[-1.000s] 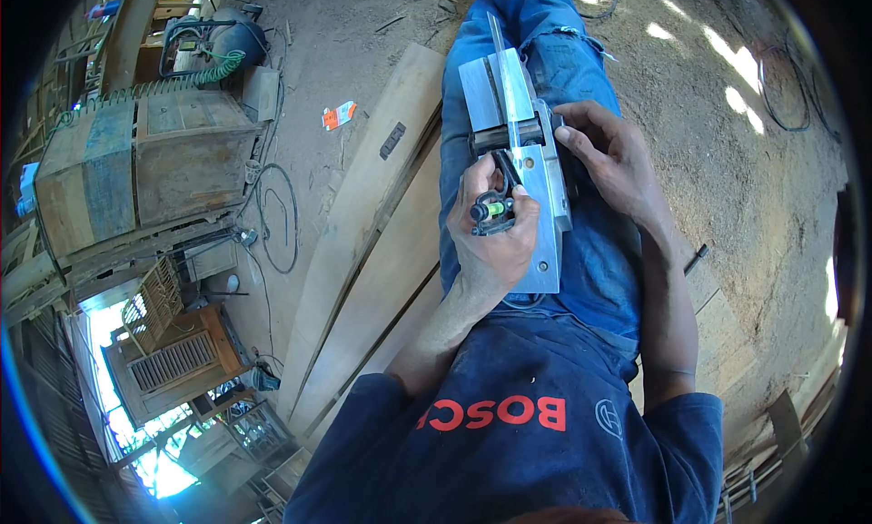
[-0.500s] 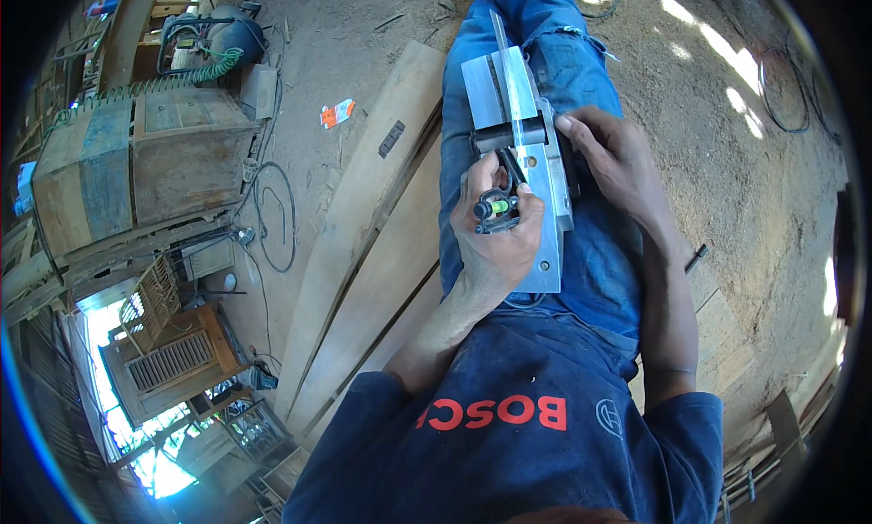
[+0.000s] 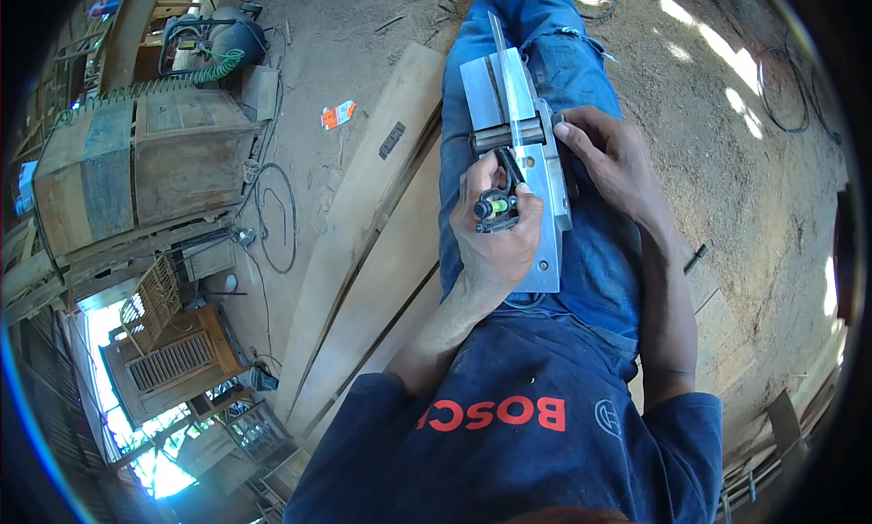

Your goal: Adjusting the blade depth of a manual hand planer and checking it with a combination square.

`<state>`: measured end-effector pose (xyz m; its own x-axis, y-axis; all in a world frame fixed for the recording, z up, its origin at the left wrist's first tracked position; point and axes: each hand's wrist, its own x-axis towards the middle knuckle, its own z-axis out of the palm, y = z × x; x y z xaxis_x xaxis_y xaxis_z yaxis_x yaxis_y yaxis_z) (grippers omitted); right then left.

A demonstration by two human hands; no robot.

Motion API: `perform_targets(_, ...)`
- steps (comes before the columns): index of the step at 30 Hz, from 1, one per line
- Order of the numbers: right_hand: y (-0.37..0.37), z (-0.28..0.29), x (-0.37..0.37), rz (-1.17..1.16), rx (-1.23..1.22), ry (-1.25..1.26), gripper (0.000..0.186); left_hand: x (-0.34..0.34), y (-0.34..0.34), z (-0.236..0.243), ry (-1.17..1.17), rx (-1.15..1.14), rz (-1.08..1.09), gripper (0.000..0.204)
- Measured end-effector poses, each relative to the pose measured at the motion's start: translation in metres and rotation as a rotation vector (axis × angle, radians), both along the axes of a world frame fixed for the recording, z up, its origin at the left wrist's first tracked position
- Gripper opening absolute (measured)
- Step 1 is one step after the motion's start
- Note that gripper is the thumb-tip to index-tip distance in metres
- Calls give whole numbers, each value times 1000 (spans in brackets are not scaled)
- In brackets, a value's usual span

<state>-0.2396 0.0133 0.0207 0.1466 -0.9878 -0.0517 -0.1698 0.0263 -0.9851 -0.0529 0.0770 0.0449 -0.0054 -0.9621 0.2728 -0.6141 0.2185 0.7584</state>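
An electric planer (image 3: 549, 252) lies sole-up along my thighs, its metal plates facing me. Between the plates sits the dark cutter drum (image 3: 489, 139). My left hand (image 3: 500, 238) grips the black head of a combination square (image 3: 497, 206), which has a green level vial. The square's thin steel rule runs lengthwise over the sole, across the drum and past the planer's far end. My right hand (image 3: 619, 161) is closed at the planer's right side, with the thumb against the edge beside the drum. Its other fingers are curled and partly hidden.
Long wooden boards (image 3: 363, 252) lie on the ground along my left side. Farther left stand a wooden cabinet (image 3: 191, 161), an air compressor (image 3: 232, 43) with a coiled green hose, and cables. An orange-and-white packet (image 3: 338, 114) lies on the dirt floor.
The cutter drum has turned a little, so a lighter strip shows on it. My right thumb and fingers have shifted slightly at the planer's side. My left hand and the square stay nearly still.
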Motion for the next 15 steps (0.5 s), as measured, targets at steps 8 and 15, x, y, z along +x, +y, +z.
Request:
perform_targets(8, 0, -3, 4, -32, -1, 35, 38, -1, -6, 5, 30, 28, -13, 45)
perform_targets(15, -4, -3, 7, -47, -14, 58, 44, 1, -5, 1, 38, 19, -16, 46)
